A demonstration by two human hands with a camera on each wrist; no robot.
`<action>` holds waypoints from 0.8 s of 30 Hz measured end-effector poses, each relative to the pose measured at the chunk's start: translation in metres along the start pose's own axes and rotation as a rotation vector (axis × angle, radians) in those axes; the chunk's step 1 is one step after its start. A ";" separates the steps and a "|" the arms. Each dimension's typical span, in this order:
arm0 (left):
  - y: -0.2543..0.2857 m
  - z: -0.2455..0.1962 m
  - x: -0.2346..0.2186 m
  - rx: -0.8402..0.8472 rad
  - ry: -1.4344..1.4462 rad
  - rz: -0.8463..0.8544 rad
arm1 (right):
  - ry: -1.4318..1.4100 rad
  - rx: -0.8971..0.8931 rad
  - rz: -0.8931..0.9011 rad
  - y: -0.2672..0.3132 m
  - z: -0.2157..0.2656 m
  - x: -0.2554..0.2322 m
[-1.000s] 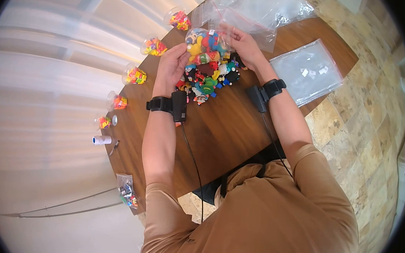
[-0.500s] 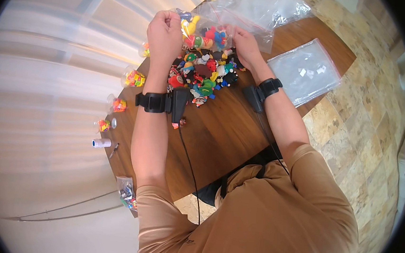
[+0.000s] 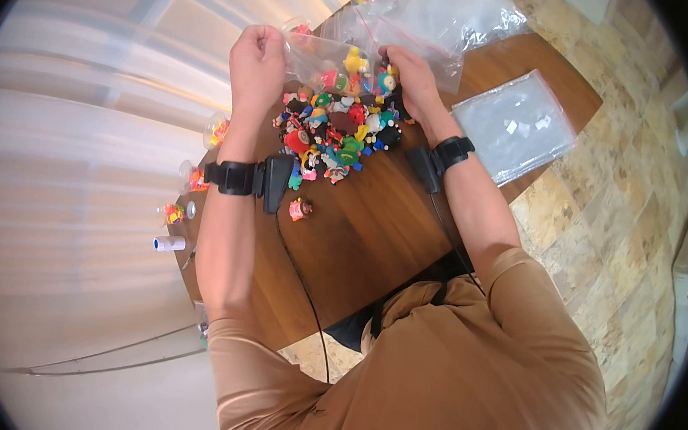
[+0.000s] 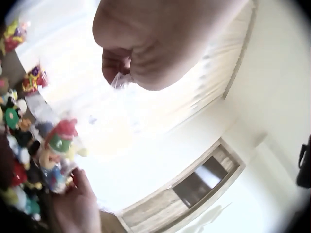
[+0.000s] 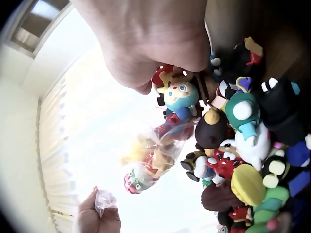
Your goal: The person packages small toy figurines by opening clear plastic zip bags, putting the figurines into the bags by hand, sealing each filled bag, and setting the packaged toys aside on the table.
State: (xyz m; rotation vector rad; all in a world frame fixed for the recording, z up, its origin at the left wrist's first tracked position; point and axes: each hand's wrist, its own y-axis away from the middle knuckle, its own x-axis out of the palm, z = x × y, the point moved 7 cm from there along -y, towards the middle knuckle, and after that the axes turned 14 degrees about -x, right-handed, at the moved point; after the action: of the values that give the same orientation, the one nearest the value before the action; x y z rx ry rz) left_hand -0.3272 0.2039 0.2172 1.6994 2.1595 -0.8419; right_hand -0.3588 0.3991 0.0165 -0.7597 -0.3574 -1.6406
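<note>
A clear bag (image 3: 312,57) with several toy figures inside is stretched between the hands, above a heap of small colourful figures (image 3: 338,130). The left hand (image 3: 257,67) pinches one end of the bag; in the right wrist view its fingers (image 5: 99,218) grip crumpled plastic. At the bag's other end the right hand (image 3: 414,79) holds the side where the figures bunch. Under that hand, in the right wrist view, a figure with a round face and turquoise part (image 5: 180,96) shows beside the bagged ones (image 5: 150,160). How the right fingertips meet it is partly hidden.
Flat clear bags with white slips (image 3: 521,124) lie at the table's right. More loose plastic bags (image 3: 456,18) lie at the far end. Cups of colourful pieces (image 3: 173,214) line the left edge, near a white cylinder (image 3: 170,243). One pink-and-brown figure (image 3: 300,209) lies apart from the heap.
The left hand has moved left, drawing its end of the bag out. The bagged figures have shifted toward the right hand, which has stayed nearly in place and now has a figure by its fingers.
</note>
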 end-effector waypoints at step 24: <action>0.101 0.101 -0.124 -0.258 0.819 -0.046 | 0.790 -0.219 0.084 0.001 0.005 -0.040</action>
State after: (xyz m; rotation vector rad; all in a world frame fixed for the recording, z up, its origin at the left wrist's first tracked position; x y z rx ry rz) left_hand -0.2116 0.0609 0.1759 2.0759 2.6312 0.1993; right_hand -0.3545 0.4321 -0.0063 -0.2296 0.4149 -1.7735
